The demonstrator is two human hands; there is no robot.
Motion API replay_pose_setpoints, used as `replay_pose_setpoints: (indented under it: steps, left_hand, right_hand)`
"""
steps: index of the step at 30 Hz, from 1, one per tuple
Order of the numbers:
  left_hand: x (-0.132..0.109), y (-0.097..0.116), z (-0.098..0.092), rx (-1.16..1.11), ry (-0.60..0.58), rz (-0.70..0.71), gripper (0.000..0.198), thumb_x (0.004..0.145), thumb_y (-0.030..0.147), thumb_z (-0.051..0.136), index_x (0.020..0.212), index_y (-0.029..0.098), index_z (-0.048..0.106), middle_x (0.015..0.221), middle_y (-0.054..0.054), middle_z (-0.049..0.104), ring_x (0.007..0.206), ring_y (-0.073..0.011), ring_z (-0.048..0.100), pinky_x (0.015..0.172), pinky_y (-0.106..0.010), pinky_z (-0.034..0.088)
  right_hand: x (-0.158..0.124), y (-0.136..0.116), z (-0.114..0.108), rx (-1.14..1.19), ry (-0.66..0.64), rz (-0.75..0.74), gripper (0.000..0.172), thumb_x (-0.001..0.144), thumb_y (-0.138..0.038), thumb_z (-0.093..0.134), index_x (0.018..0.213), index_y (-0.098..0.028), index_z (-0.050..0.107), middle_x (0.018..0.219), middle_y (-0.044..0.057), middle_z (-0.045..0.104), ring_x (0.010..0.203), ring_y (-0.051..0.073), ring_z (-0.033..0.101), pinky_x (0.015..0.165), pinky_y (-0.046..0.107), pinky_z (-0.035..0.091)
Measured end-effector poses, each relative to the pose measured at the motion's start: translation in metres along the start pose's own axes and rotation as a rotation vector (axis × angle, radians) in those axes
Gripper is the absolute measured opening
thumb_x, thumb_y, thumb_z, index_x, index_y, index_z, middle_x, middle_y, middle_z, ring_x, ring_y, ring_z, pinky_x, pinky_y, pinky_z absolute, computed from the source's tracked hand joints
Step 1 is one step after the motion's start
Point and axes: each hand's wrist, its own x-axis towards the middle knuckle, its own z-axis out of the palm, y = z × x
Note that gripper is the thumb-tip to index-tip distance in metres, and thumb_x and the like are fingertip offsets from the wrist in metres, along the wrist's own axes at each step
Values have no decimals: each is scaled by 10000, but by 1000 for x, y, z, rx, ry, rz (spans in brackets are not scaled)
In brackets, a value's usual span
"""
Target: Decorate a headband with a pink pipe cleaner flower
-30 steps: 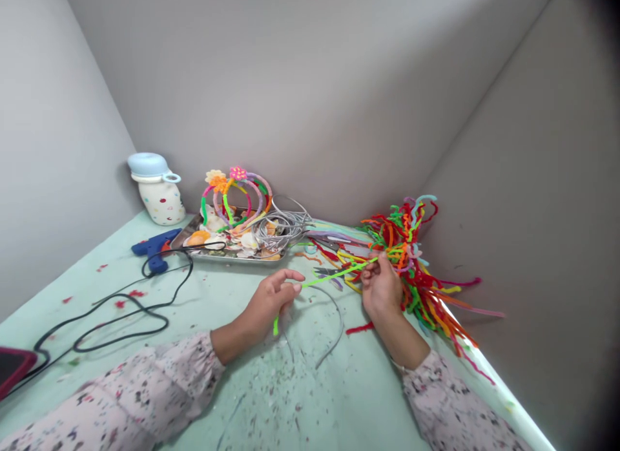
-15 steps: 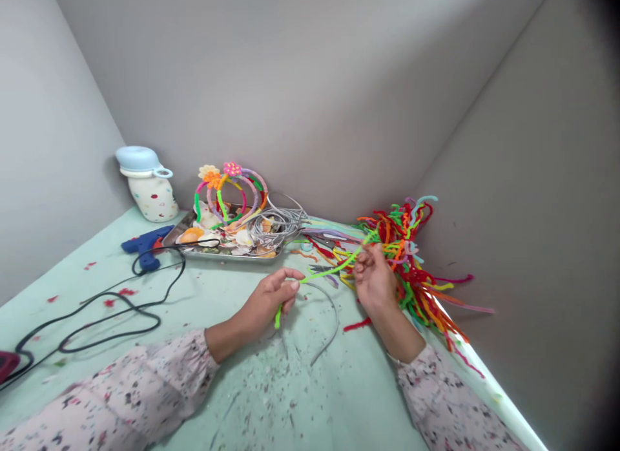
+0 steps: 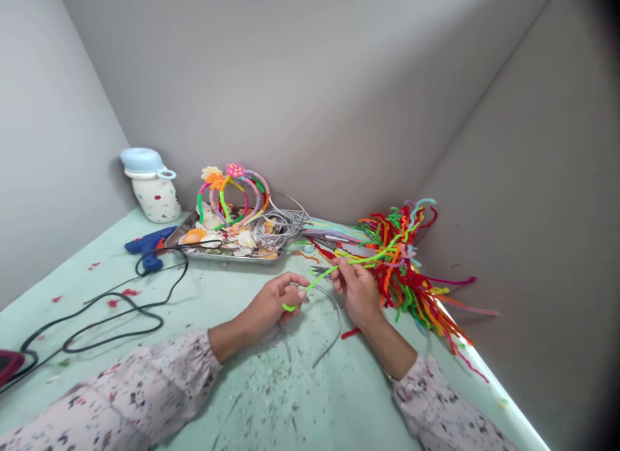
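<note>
A bright green pipe cleaner [image 3: 321, 276] runs between my two hands, above the table. One end of it is pinched in my left hand [image 3: 276, 302], with a short bit curling out by the fingers. Farther along, my right hand [image 3: 357, 291] grips it between thumb and fingers, and the rest slants up to the right over the pile. A thin grey headband or wire hoop [image 3: 336, 331] curves below my hands; part of it is hidden behind my left hand. Scissors [image 3: 320, 269] lie partly hidden just behind my right hand.
A heap of coloured pipe cleaners [image 3: 411, 270] spills along the right edge. At the back, a metal tray [image 3: 232, 258] holds decorated headbands [image 3: 252, 199], grey hoops [image 3: 281, 228] and flower pieces. To the left are a blue glue gun [image 3: 149, 245], its black cord [image 3: 116, 328] and a white bottle [image 3: 157, 196].
My right hand has moved left and slightly down along the green pipe cleaner, nearer my left hand. The pipe cleaner's short end at my left hand now points sideways instead of down.
</note>
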Motion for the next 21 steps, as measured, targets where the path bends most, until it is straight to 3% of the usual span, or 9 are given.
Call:
replay_pose_setpoints:
  steps: [5,10,15,21]
  left_hand:
    - [0,3,2,63,-36,-38,341,749,379,676,973,156,547,576,64,489,426,-54,399,397,-177,279]
    - [-1,5,2,85,-63,-59,367,860,484,509,997,145,544,670,-24,632,385,-50,450,377,-174,227]
    - [0,3,1,171,-110,-50,375,754,412,679,988,166,520,588,38,585,376,-55,441,396,-178,325]
    - [1,-3,1,177,-129,-42,410,738,424,686,997,166,499,633,23,617,403,-68,488,411,-186,354]
  right_hand:
    - [1,0,-1,3,62,-65,339,795,-508,627,799,-171,664,598,-21,596,477,71,469,445,191,360]
    - [-3,-2,-1,-50,59,-109,332,816,-501,607,816,-173,664,622,-14,602,507,84,488,473,206,380]
    - [-4,-4,-2,-98,68,-160,317,836,-486,588,827,-178,663,629,-12,595,521,92,494,490,214,398]
    - [-4,-5,0,-100,62,-199,323,840,-481,580,850,-164,645,642,-5,604,522,99,513,471,213,404]
